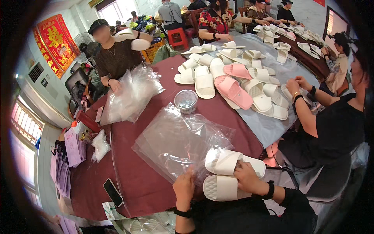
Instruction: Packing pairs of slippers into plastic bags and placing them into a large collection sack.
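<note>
At the near edge of the maroon tablecloth, about six o'clock in the view, the person's right hand lies fingers-closed on a pair of white slippers — one slipper stacked partly over the other, the lower one showing its ribbed sole toward the left. Just beside it, at about seven o'clock, the left hand pinches the near edge of a stack of clear plastic bags, fingers drawn together on the film; both wrists carry dark bands. The bags spread away from the hands toward the table's middle, touching the slippers on their right side. Lower left, at about eight o'clock, a black phone lies flat on the cloth, well apart from the hands. Beyond the bags stands a small round clear container, and past that a heap of white slippers with two pink slippers among them on a grey cloth. At three o'clock a seated person in black works with both hands at that heap. At eleven o'clock another person in a dark cap handles a second bundle of clear bags. Farther off, at one o'clock, more people sit around another slipper-covered table — details there are too small to tell.
</note>
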### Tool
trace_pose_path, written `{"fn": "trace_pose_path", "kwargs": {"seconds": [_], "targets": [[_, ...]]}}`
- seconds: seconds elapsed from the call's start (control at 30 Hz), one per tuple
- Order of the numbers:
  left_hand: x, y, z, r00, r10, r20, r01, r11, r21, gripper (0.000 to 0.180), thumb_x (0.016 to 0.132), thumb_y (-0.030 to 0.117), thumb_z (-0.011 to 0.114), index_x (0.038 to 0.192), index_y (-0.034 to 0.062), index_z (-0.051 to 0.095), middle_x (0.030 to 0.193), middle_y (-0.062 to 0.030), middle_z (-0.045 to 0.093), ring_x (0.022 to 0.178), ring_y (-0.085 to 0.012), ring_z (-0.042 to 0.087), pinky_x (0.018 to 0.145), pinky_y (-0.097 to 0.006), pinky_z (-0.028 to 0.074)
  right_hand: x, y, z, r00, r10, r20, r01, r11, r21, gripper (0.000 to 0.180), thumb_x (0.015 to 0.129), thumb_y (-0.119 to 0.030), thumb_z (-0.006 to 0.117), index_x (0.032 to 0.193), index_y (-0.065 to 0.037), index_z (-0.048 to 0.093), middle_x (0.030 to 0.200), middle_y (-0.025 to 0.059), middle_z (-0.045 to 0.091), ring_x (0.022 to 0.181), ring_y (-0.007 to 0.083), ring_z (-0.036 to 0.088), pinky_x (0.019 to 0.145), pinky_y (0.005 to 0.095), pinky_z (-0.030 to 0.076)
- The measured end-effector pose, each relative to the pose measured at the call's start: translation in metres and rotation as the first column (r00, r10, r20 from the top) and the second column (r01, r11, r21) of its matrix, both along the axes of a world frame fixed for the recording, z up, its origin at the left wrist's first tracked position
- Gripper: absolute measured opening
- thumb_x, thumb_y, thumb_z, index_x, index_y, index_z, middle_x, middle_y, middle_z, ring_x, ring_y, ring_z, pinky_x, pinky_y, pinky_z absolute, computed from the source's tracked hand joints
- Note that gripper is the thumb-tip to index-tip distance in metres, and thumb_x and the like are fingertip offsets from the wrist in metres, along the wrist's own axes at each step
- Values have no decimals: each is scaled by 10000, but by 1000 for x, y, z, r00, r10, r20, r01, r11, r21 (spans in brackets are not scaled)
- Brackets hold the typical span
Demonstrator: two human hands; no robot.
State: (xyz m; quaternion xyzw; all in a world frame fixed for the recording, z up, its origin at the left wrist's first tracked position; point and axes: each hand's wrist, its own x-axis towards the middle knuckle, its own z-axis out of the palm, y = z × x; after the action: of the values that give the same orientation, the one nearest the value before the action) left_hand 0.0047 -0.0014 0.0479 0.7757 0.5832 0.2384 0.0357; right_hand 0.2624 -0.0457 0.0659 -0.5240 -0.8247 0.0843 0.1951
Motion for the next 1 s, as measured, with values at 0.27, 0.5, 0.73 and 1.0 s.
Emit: {"fn": "trace_pose_path", "kwargs": {"seconds": [0.27,0.5,0.73,1.0], "targets": [[5,14,1,985,-19,171,-10,986,168,258,832,158,624,1087,121,647,701,-64,604,626,-243,566,530,-362,446,12,-5,-3,995,-37,-93,25,992,-125,162,701,-149,597,819,-39,605,922,97,606,1028,307,504,830,420,378],[12,13,7,983,-152,104,148,988,39,300,844,145,591,1141,177,620,987,-70,653,797,-246,622,670,-343,516,0,6,1,973,138,-186,-150,987,-53,288,699,-159,609,961,-39,595,1069,93,597,1105,305,493,850,429,386],[18,5,18,977,-178,116,179,984,10,382,818,115,576,1195,178,586,1128,-92,610,873,-273,609,705,-361,516,-22,21,-1,997,-24,-70,34,989,146,283,593,-114,624,853,-11,584,913,117,585,949,307,522,756,407,434],[30,10,16,968,-242,64,234,966,113,415,804,97,570,1215,155,572,1273,-162,498,1120,-392,476,935,-492,386,-46,20,-8,986,-113,-123,133,977,164,248,622,-89,593,846,13,613,827,140,588,780,302,586,697,364,505]]}}
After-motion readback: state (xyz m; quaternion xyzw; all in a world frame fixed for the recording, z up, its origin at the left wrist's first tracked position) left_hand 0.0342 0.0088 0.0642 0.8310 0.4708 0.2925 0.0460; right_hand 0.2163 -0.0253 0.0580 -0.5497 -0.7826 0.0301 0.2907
